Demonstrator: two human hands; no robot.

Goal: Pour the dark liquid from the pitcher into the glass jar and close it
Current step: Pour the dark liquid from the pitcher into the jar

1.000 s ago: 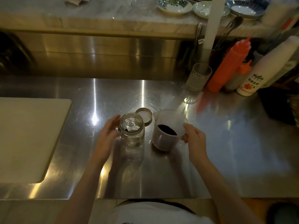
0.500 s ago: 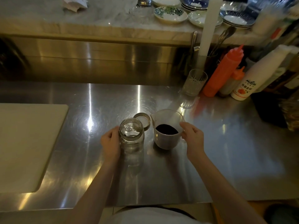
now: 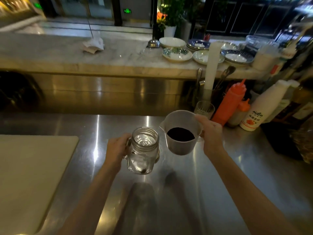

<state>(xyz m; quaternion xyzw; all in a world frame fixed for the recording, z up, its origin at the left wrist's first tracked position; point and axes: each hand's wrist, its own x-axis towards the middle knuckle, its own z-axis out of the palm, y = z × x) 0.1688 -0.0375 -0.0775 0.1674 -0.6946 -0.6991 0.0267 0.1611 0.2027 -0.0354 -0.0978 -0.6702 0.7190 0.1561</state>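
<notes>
A clear glass jar (image 3: pixel 143 150) with a handle and a threaded open mouth hangs above the steel counter (image 3: pixel 245 175), held by its handle in my left hand (image 3: pixel 116 150). Right beside it, a pale plastic pitcher (image 3: pixel 182 146) holding dark liquid (image 3: pixel 180 134) is also lifted, its spout facing the jar. My right hand (image 3: pixel 210 134) grips the pitcher's handle side. Both vessels are roughly upright and close together. The jar's lid is hidden behind the jar and pitcher.
A pale cutting board (image 3: pixel 28 175) lies at the left. At the back right stand a drinking glass (image 3: pixel 204 108), an orange squeeze bottle (image 3: pixel 228 102) and a white bottle (image 3: pixel 264 107). Plates (image 3: pixel 177 54) sit on the marble ledge behind.
Both hands have lifted the jar and the pitcher off the counter. The camera has tilted up, showing more of the room behind.
</notes>
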